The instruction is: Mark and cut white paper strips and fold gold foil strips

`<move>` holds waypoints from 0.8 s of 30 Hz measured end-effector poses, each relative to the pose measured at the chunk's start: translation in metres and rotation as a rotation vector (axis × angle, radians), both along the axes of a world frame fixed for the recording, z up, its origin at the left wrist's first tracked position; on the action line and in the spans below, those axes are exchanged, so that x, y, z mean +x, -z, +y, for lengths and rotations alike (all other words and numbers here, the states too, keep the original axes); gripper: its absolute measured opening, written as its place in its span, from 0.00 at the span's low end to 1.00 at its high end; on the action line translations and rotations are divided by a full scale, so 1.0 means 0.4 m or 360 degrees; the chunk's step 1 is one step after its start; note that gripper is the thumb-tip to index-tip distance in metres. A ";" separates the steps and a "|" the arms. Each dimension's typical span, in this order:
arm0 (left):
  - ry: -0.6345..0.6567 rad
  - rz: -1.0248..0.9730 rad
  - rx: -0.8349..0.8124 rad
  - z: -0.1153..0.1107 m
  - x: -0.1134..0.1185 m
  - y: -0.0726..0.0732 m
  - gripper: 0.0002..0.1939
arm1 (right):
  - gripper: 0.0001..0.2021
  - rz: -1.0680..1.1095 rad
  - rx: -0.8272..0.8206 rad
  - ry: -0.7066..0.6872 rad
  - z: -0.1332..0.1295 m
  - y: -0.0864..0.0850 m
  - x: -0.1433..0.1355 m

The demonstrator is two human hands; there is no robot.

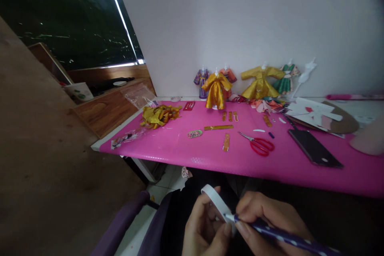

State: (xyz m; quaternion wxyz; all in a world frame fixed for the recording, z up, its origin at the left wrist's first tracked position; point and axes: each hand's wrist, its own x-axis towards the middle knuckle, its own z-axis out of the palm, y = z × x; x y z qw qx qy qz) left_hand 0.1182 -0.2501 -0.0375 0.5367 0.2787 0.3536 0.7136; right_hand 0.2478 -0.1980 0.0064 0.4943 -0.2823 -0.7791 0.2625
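Low in the head view, my left hand is closed around a narrow white band that curves up between thumb and fingers. My right hand grips a dark blue pen with white dots. Its pale tip meets the band, or is very close to it, near my left thumb. Both hands are over my lap, in front of the table edge. The lower end of the band is partly hidden by my fingers.
On the pink-covered table lie red-handled scissors, a black phone, golden fabric strips and a heap of yellow scraps. Several small dressed mannequins, one in a gold dress, stand along the wall. A purple armrest is at left.
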 end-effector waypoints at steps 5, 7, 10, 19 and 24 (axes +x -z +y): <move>0.0016 0.0034 0.0002 0.000 -0.004 -0.004 0.20 | 0.08 0.0030 -0.0005 -0.0044 0.005 -0.009 -0.002; 0.0022 0.0068 -0.0003 0.000 -0.007 -0.001 0.20 | 0.08 0.0043 -0.0024 -0.0049 0.005 -0.015 -0.002; 0.0034 0.0098 0.0017 0.000 -0.009 0.006 0.21 | 0.08 0.0022 0.0004 -0.0037 0.003 -0.020 -0.001; 0.0056 0.0107 0.0062 0.002 -0.008 0.011 0.20 | 0.07 0.0003 0.0025 -0.0007 0.003 -0.013 -0.001; 0.0049 0.0081 0.0033 0.001 -0.008 0.004 0.20 | 0.07 0.0006 0.0035 0.0010 -0.001 -0.010 -0.001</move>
